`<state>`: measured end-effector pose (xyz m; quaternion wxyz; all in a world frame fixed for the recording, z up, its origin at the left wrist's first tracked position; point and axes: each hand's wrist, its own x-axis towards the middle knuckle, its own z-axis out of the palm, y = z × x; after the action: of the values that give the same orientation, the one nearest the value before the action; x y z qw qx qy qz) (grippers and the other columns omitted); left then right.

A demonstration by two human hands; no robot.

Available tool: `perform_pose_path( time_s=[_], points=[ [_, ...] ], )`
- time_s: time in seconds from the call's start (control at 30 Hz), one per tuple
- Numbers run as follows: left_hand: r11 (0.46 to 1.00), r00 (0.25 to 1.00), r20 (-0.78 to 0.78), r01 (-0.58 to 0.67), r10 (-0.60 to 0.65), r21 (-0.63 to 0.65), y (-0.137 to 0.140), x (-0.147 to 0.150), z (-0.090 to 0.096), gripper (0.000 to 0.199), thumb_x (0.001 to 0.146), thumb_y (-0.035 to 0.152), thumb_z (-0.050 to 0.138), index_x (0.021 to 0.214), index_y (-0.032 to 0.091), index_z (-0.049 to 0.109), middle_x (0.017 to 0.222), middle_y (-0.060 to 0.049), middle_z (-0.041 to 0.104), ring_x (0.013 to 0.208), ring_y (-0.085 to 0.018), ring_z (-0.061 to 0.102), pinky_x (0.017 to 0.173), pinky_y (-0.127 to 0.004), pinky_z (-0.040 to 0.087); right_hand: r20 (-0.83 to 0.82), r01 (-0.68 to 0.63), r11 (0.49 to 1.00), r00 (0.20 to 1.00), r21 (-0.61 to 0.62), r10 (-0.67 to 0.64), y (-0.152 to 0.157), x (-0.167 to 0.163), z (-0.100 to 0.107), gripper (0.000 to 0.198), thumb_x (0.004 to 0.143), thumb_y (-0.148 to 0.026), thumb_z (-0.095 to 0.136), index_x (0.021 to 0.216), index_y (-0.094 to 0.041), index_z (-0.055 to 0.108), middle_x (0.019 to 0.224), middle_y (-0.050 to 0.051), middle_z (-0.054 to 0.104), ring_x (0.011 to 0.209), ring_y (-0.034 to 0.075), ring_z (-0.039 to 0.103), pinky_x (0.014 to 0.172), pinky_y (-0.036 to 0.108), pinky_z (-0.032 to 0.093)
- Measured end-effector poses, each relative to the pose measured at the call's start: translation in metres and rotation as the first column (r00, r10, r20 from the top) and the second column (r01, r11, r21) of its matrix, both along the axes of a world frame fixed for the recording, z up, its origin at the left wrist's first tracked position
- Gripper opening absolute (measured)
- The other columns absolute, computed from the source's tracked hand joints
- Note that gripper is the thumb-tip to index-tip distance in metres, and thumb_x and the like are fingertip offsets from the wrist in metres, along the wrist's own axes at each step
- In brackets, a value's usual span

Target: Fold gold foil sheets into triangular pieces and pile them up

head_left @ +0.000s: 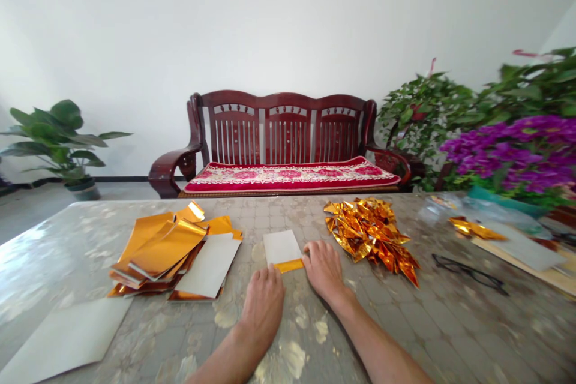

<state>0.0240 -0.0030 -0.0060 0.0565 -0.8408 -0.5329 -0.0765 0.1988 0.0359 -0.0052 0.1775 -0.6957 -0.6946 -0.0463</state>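
A sheet of gold foil paper point(282, 247) lies on the table between my hands, its white side up. Along its near edge a narrow strip is folded over and shows gold. My left hand point(264, 297) holds the left end of that fold with bent fingers. At the right end, the fingers of my right hand point(323, 267) are curled down onto the paper's edge. The fingertips of both hands are partly hidden. A loose stack of gold foil sheets point(168, 246) sits to the left, and folded gold foil pieces point(366, 231) form a heap to the right.
A patterned cover lies over the table point(405, 336). Black-framed glasses point(470, 274) and a board point(551, 276) are at right, near purple flowers point(517, 147). A white sheet point(67, 336) lies at near left. Behind stands a wooden bench point(288, 132); a potted plant point(67, 144) is far left.
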Motion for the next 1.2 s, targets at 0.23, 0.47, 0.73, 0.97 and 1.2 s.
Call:
perform_pose_path(
  time_s=[0.23,0.47,0.73,0.97,1.2],
  points=[
    [1.000,1.000,-0.014,0.000,0.000,-0.001,-0.002,0.000,0.002,0.027,0.093,0.013,0.047,0.111,0.009,0.066,0.102,-0.016,0.066,0.098,-0.029,0.060,0.084,-0.042,0.045,-0.052,0.001,1.000,0.999,0.011,-0.001,-0.006,0.004,0.002,0.028,0.099,-0.037,0.044,0.086,-0.023,0.065,0.095,0.004,0.065,0.092,0.020,0.054,0.079,0.031,0.034],
    [0.998,0.997,0.044,0.057,-0.057,-0.006,-0.002,0.004,0.001,0.024,0.091,0.012,0.046,0.106,0.015,0.065,0.099,-0.010,0.063,0.096,-0.026,0.058,0.084,-0.040,0.045,-0.162,-0.022,0.999,0.986,0.027,0.026,-0.011,-0.001,0.006,0.013,0.089,-0.032,0.058,0.082,-0.022,0.063,0.089,0.003,0.068,0.089,0.021,0.058,0.077,0.030,0.038],
    [0.995,0.965,0.244,0.101,-0.095,-0.015,-0.005,0.002,0.010,0.029,0.095,0.016,0.043,0.117,0.022,0.061,0.106,-0.007,0.066,0.098,-0.021,0.062,0.089,-0.036,0.050,-0.530,-0.058,0.983,0.836,0.174,0.143,-0.005,0.000,-0.002,0.016,0.087,-0.027,0.052,0.099,-0.022,0.062,0.087,0.002,0.071,0.081,0.018,0.066,0.074,0.028,0.049],
    [0.918,0.785,0.513,0.172,-0.346,0.356,-0.003,-0.005,0.003,0.049,0.099,0.018,0.038,0.147,0.025,0.034,0.144,-0.010,0.050,0.131,-0.019,0.051,0.107,-0.033,0.046,-0.143,-0.333,0.781,0.872,0.529,0.469,-0.019,-0.008,0.002,0.025,0.097,-0.021,0.041,0.113,-0.020,0.061,0.093,0.007,0.069,0.089,0.019,0.062,0.085,0.033,0.048],
    [0.941,0.592,0.738,0.123,-0.323,0.314,0.009,-0.008,0.007,0.024,0.098,0.024,0.045,0.107,0.022,0.067,0.099,-0.007,0.070,0.095,-0.017,0.066,0.087,-0.030,0.055,-0.054,-0.428,0.714,0.837,0.553,0.544,-0.027,-0.013,0.010,0.023,0.098,-0.020,0.042,0.107,-0.021,0.063,0.090,0.006,0.069,0.087,0.018,0.061,0.080,0.032,0.047]
  ],
)
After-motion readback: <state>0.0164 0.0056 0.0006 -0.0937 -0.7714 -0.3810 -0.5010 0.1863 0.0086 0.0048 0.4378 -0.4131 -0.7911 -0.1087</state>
